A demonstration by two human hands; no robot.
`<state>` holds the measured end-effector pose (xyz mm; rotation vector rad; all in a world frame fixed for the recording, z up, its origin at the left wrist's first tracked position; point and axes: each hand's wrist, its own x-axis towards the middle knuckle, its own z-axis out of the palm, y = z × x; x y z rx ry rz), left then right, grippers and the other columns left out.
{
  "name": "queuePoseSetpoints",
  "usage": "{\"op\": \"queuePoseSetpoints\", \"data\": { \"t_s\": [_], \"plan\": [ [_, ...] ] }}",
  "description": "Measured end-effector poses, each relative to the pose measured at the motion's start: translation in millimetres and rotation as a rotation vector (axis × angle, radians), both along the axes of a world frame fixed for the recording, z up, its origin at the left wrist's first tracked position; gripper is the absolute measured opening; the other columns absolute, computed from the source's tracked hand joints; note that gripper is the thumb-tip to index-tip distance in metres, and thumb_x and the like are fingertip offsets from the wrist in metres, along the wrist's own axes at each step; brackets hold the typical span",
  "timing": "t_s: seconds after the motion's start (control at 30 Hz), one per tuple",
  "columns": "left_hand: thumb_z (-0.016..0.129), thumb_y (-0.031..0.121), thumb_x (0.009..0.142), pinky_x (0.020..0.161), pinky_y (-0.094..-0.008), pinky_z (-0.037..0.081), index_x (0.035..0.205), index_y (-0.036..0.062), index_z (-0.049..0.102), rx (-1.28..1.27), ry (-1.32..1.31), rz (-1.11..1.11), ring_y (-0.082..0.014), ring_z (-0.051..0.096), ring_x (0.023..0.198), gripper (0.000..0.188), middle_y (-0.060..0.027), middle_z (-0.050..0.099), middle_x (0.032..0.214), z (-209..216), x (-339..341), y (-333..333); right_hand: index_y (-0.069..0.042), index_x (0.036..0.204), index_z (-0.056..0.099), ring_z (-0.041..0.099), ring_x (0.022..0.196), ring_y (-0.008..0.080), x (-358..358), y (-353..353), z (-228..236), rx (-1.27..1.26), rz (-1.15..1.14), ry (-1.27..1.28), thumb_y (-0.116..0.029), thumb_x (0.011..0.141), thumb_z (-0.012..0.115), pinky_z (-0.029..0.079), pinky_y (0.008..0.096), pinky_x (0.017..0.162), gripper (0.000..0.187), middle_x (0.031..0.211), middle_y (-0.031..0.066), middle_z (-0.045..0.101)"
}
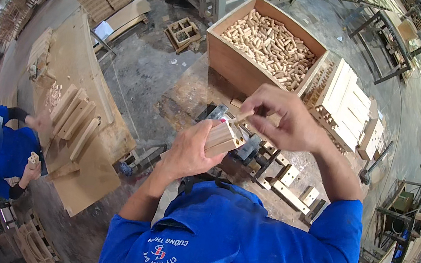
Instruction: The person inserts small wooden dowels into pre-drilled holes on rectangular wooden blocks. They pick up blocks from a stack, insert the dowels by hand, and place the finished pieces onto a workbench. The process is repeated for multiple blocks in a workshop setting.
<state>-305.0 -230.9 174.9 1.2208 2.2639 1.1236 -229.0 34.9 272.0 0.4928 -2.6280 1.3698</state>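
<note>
My left hand (191, 149) is wrapped round a pale wooden block (219, 142), which has dark round holes in its end. Just above that end, my right hand (291, 121) is closed on a small wooden dowel (244, 117) pinched between the fingertips. The dowel's lower tip meets the block's end or hangs close to it; I cannot tell which. A dark metal clamp (248, 150) sits on the bench beside the block, partly hidden by it.
Beyond my hands stands a large wooden box (232, 68) full of loose dowels. Stacked wooden pieces (344, 106) lie to its right, drilled wooden parts (289, 195) nearer me. At left, a co-worker (1, 152) stands by a table (81, 179) holding wooden rails (75, 117).
</note>
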Motion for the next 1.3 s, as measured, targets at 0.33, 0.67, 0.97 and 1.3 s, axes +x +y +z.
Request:
{"op": "queuePoseSetpoints", "data": {
  "t_s": [0.33, 0.67, 0.97, 1.3],
  "plan": [
    [0.091, 0.026, 0.080, 0.090, -0.0532, 0.059, 0.134, 0.0016, 0.059, 0.016, 0.041, -0.058, -0.0488, 0.073, 0.107, 0.067, -0.0264, 0.073, 0.114, 16.1, 7.5, 5.8, -0.011, 0.112, 0.077, 0.065, 0.104, 0.0301, 23.6, -10.1, -22.4, 0.263, -0.074, 0.265, -0.005, 0.088, 0.087, 0.051, 0.0455, 0.091, 0.027, 0.108, 0.0064, 0.069],
    [0.092, 0.018, 0.076, 0.088, -0.0514, 0.061, 0.136, 0.0038, 0.058, 0.005, 0.079, -0.103, -0.0440, 0.074, 0.105, 0.070, -0.0215, 0.073, 0.115, 26.1, 19.6, -1.6, -0.007, 0.116, 0.074, 0.067, 0.108, 0.0305, 33.9, -10.9, -22.5, 0.250, 0.015, 0.287, -0.004, 0.082, 0.083, 0.049, 0.0453, 0.096, 0.035, 0.113, 0.0094, 0.070],
    [0.093, 0.019, 0.074, 0.088, -0.0510, 0.060, 0.134, 0.0021, 0.057, -0.028, 0.072, -0.114, -0.0435, 0.073, 0.104, 0.072, -0.0205, 0.071, 0.115, 29.1, 23.4, -6.0, -0.007, 0.111, 0.073, 0.066, 0.102, 0.0318, 33.1, -13.8, -24.1, 0.248, 0.032, 0.281, -0.007, 0.087, 0.083, 0.051, 0.0452, 0.094, 0.026, 0.107, 0.0095, 0.068],
    [0.092, 0.023, 0.078, 0.087, -0.0514, 0.060, 0.132, 0.0023, 0.060, 0.056, 0.036, -0.076, -0.0464, 0.074, 0.103, 0.065, -0.0237, 0.073, 0.111, 16.9, 20.8, -3.6, -0.007, 0.117, 0.074, 0.069, 0.107, 0.0303, 24.7, -11.4, -23.2, 0.235, 0.072, 0.219, -0.012, 0.096, 0.080, 0.051, 0.0441, 0.097, 0.023, 0.110, 0.0100, 0.072]
  ]
}}
